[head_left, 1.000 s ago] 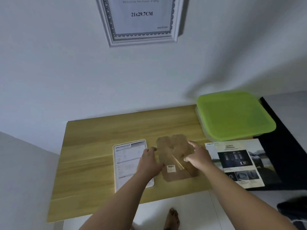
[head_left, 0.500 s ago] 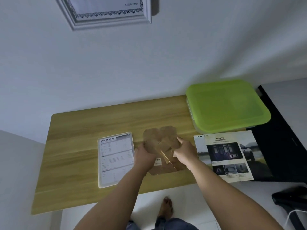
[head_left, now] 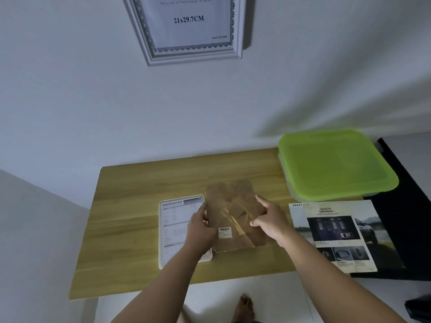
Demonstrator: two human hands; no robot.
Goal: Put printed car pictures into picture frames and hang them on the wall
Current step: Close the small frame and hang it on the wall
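Observation:
A brown frame back board [head_left: 229, 220] with a barcode sticker and a fold-out stand lies face down on the wooden table [head_left: 130, 217]. My left hand [head_left: 200, 227] grips its left edge. My right hand [head_left: 268, 219] holds its right side, fingers on the stand flap. A white-framed specification sheet [head_left: 175, 227] lies just left of the board, partly under my left arm. Printed car pictures [head_left: 335, 234] lie at the table's right end. A white picture frame [head_left: 186, 29] with a "21x29.7CM" insert hangs on the wall above.
A clear box with a green lid [head_left: 335, 164] stands at the table's back right. A black surface [head_left: 405, 206] lies beyond the right end. My bare foot [head_left: 243, 308] shows on the white floor below the table's front edge.
The head camera has tilted up, bringing more of the wall frame into view. My hands stay on the brown board, the right one shifted slightly along the stand flap.

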